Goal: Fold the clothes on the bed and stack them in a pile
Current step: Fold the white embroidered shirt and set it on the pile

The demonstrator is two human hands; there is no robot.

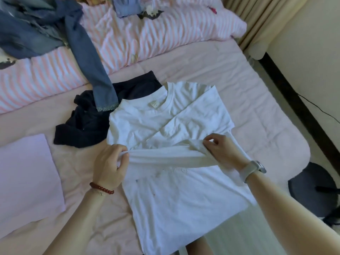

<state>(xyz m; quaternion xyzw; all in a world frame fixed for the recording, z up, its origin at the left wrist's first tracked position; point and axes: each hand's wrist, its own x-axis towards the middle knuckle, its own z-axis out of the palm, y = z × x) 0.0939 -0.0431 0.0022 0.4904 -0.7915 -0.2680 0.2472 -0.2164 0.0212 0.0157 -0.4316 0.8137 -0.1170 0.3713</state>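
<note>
Both the left hand and right hand grip the white shirt, mid-fold at centre; jeans upper left remain unfolded.

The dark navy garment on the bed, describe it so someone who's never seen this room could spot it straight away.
On the pink bed sheet, find the white long-sleeved shirt that both hands are folding. The dark navy garment lies crumpled at that shirt's upper left edge, with a blue jeans leg draped over it. It is the darkest fabric there, unlike the flat lilac piece nearby.
</note>
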